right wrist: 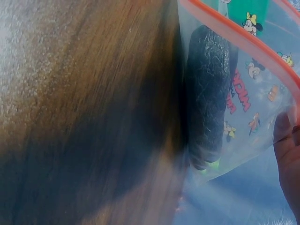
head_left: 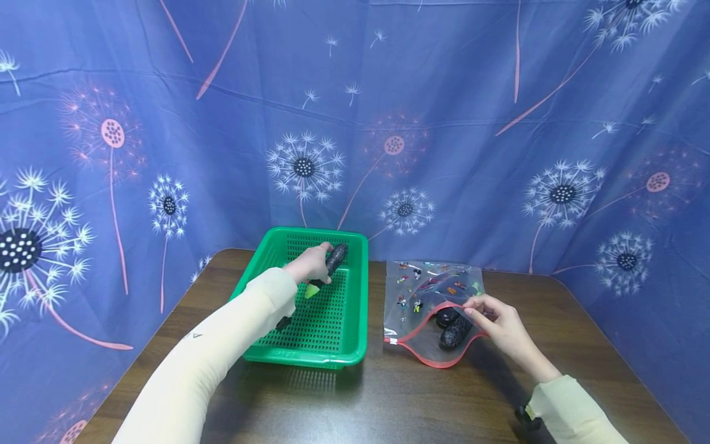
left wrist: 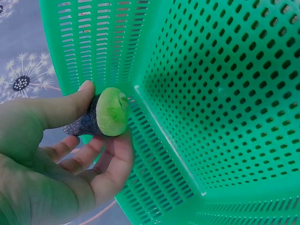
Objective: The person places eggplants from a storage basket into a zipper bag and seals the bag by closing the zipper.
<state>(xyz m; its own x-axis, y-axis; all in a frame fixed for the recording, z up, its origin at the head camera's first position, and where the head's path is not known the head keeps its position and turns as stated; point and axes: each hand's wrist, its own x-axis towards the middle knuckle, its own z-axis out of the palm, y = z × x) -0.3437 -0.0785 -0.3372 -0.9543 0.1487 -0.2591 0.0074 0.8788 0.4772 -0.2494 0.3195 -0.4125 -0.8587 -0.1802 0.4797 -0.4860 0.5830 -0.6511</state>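
My left hand point(head_left: 313, 264) is inside the green basket point(head_left: 363, 296), gripping a dark, wrinkled eggplant point(head_left: 337, 256) with a light green cap. In the left wrist view, thumb and fingers curl round the eggplant point(left wrist: 112, 112) near its green end. Over on the right, my right hand point(head_left: 499, 320) pinches the red-edged mouth of a clear zip bag point(head_left: 399, 283) printed with cartoon figures. The bag's mouth gapes, and dark eggplants point(head_left: 456, 333) lie inside. One long eggplant point(right wrist: 208, 93) shows through the plastic in the right wrist view.
Another dark piece point(head_left: 284, 322) lies in the basket, partly hidden by my left sleeve. Basket and bag stand side by side on a brown wooden table point(head_left: 310, 407). Behind the table hangs a blue dandelion-print cloth point(head_left: 344, 123).
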